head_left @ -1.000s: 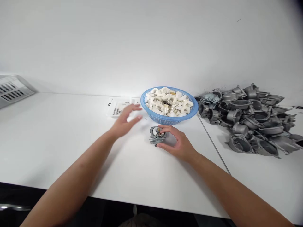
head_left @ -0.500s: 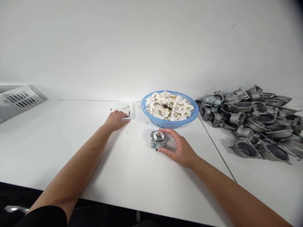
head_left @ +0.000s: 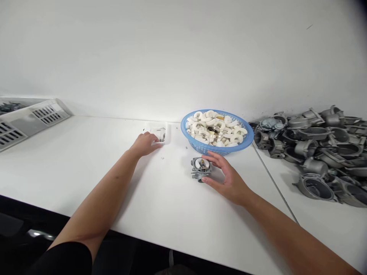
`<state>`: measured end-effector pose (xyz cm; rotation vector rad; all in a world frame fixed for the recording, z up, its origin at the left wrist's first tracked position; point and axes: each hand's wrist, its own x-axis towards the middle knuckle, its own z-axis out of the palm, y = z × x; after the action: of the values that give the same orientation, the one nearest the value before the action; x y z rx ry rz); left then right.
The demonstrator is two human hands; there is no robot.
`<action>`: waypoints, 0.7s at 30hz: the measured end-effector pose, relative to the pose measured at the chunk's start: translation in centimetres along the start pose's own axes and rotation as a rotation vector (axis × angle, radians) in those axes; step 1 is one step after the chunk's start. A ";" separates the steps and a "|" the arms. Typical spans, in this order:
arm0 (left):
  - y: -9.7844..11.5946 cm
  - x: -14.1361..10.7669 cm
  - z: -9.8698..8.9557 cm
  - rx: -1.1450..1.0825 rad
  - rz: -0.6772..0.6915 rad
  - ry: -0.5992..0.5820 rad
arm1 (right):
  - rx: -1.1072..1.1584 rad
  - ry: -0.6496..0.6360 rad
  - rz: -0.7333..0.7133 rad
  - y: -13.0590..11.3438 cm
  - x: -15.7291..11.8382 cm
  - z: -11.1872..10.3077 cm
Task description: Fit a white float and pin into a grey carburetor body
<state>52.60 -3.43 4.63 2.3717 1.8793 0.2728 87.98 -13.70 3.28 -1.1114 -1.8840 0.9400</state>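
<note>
A small grey metal carburetor body (head_left: 197,175) with a white float (head_left: 202,164) in its upturned top sits on the white table. My right hand (head_left: 226,179) curves loosely round its right side, with the thumb at its lower edge and the index finger by the top rim. At the small white tray (head_left: 168,133), which holds a few thin metal pins (head_left: 162,133), my left hand (head_left: 146,144) reaches over the near left edge. Its thumb and fingers are bent close together over the tray; whatever may be between the tips is hidden.
A blue basket (head_left: 186,131) full of white floats stands behind the carburetor. Grey metal castings (head_left: 315,152) lie piled on the right, beyond a table seam (head_left: 275,183). At far left is a slotted white crate (head_left: 37,116). Tiny loose bits (head_left: 162,158) lie near the tray.
The view has turned slightly left, so everything appears farther right. My right fingers have spread a little on the carburetor. My left hand is still at the tray.
</note>
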 end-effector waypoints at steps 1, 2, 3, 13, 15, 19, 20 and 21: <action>0.0 -0.2 -0.3 -0.020 0.009 -0.004 | -0.007 -0.014 -0.004 0.1 0.0 -0.1; 0.0 -0.4 -0.5 -0.044 0.013 -0.008 | -0.013 -0.027 -0.006 0.2 0.1 -0.2; 0.0 -0.6 -0.7 -0.070 0.008 -0.019 | -0.019 -0.039 -0.006 0.3 0.1 -0.3; 1.3 -1.0 -1.0 -0.328 -0.061 -0.211 | -0.103 -0.072 -0.035 0.2 0.1 -0.6; 1.7 -1.0 -0.9 -0.381 -0.044 -0.225 | -0.112 -0.072 -0.040 0.2 0.1 -0.6; 2.1 -0.9 -0.7 -0.468 -0.001 -0.234 | -0.141 -0.074 -0.084 0.1 0.3 -0.6; 2.1 -0.9 -0.7 -0.487 0.011 -0.234 | -0.143 -0.071 -0.094 0.1 0.3 -0.6; 2.2 -0.9 -0.7 -0.508 0.023 -0.238 | -0.143 -0.067 -0.101 0.1 0.3 -0.5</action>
<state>54.34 -4.81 5.64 1.9840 1.4639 0.3948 88.38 -13.25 3.48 -1.0681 -2.0688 0.8057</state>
